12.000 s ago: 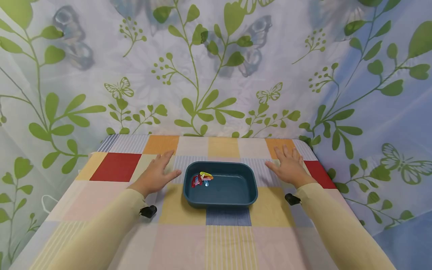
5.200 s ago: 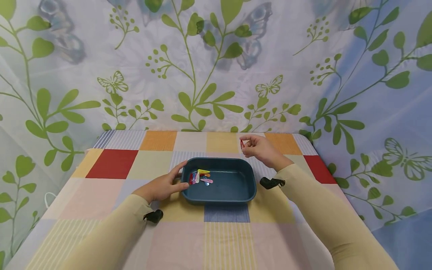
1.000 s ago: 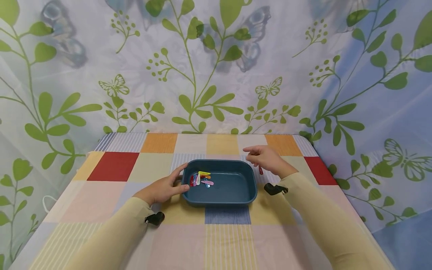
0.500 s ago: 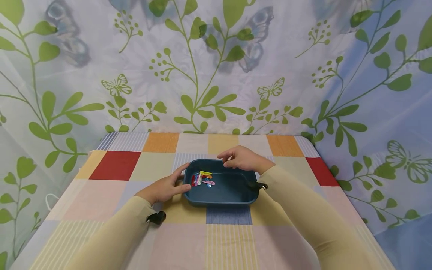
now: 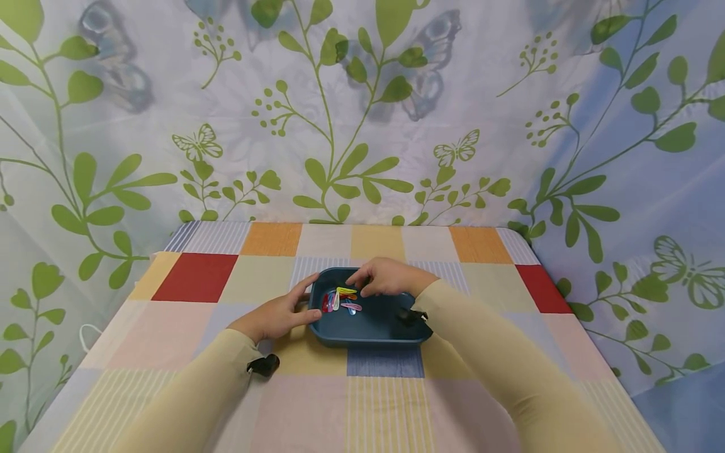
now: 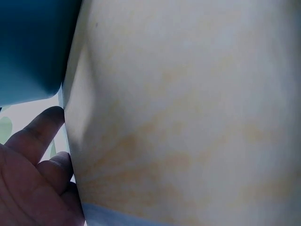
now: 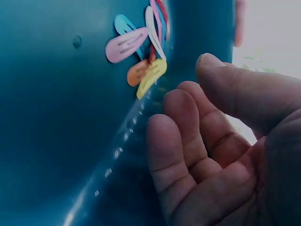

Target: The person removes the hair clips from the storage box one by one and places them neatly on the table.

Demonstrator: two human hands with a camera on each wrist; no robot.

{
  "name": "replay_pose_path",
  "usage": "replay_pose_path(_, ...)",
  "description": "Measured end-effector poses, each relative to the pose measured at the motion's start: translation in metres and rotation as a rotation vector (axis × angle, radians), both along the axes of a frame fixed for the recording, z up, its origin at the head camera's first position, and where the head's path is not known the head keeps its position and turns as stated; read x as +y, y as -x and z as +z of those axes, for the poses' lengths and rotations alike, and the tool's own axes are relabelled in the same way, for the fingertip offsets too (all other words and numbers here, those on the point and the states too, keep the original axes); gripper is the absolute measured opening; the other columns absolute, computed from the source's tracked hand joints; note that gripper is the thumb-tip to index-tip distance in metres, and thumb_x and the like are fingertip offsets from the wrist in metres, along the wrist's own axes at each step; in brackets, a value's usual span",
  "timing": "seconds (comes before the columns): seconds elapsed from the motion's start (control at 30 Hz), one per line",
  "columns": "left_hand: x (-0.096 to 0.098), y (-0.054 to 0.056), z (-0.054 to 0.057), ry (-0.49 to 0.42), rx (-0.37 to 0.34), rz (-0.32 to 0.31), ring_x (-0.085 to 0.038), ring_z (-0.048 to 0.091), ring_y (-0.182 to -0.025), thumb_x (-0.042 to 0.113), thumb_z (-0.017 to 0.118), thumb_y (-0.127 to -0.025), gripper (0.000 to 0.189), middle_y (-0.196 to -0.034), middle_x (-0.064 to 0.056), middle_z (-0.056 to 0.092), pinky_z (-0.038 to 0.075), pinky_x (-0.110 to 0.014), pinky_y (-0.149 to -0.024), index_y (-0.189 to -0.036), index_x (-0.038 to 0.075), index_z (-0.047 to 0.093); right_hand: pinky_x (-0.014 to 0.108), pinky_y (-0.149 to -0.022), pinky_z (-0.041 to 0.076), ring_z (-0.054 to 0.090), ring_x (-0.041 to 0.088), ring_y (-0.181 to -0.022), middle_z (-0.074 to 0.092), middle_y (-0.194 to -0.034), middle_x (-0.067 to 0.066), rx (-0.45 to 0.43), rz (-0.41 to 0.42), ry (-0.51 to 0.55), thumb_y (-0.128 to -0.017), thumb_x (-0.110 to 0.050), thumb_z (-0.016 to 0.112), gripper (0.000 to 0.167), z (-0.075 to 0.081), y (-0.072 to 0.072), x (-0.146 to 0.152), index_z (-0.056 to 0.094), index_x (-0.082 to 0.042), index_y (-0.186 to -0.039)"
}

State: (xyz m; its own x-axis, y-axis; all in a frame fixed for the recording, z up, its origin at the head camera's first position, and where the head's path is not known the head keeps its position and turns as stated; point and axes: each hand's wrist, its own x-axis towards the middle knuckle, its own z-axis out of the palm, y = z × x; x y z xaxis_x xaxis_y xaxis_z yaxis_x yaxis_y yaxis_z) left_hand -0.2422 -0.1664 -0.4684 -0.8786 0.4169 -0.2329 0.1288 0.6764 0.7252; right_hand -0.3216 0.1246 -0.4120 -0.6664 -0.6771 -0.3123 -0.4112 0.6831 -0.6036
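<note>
A dark teal tray (image 5: 370,343) stands on the table with several snap hair clips at its left end. In the right wrist view I make out a yellow clip (image 7: 151,77), an orange clip (image 7: 137,74), a pink clip (image 7: 123,45), a white clip (image 7: 153,34) and a blue clip (image 7: 122,23); red ones overlap at the edge. My right hand (image 5: 391,277) hovers over the tray just right of the clips, fingers loosely bent, thumb apart, nothing between them. My left hand (image 5: 277,314) rests against the tray's left end, thumb at the front rim, forefinger near the back corner.
A patchwork cloth (image 5: 221,396) covers the table. Behind it hangs a leaf-patterned curtain (image 5: 362,113). Black wrist cameras are worn on the left sleeve (image 5: 192,390) and the right sleeve (image 5: 481,333); the right forearm crosses the tray's right end.
My right hand has moved left from beyond the tray's right end to above the clips. A red clip seen under it a second ago is out of sight. The left hand stays put.
</note>
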Motion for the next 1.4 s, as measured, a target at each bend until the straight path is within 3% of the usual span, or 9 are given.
replay_pose_path(0.37, 0.0, -0.002, 0.001, -0.005, -0.006, 0.003, -0.046, 0.04, -0.152, 0.061, 0.064, -0.099, 0.089, -0.164, -0.018, 0.044, 0.026, -0.075, -0.12, -0.168, 0.046, 0.01, 0.026, -0.088, 0.056, 0.064, 0.009, -0.094, 0.078, -0.11, 0.0, 0.065, 0.114, -0.083, -0.095, -0.005, 0.076, 0.04, -0.02, 0.001, -0.013, 0.075, -0.016, -0.134)
replay_pose_path(0.67, 0.0, -0.001, 0.002, -0.016, -0.008, -0.005, -0.046, 0.041, -0.152, 0.061, 0.064, -0.099, 0.09, -0.164, -0.02, 0.044, 0.028, -0.074, -0.12, -0.168, 0.044, 0.009, 0.021, -0.07, 0.045, 0.053, 0.007, -0.075, 0.066, -0.088, -0.005, 0.114, 0.187, -0.1, -0.096, -0.006, 0.075, 0.042, -0.034, 0.0, -0.02, 0.073, -0.017, -0.136)
replay_pose_path(1.4, -0.001, 0.0, -0.001, -0.025, 0.003, -0.009, -0.047, 0.043, -0.151, 0.058, 0.065, -0.1, 0.089, -0.163, -0.02, 0.046, 0.029, -0.074, -0.119, -0.168, 0.043, 0.01, 0.019, -0.061, 0.039, 0.049, 0.006, -0.065, 0.057, -0.075, -0.008, 0.078, 0.174, -0.077, -0.098, -0.01, 0.074, 0.04, -0.038, -0.002, -0.02, 0.073, -0.019, -0.137)
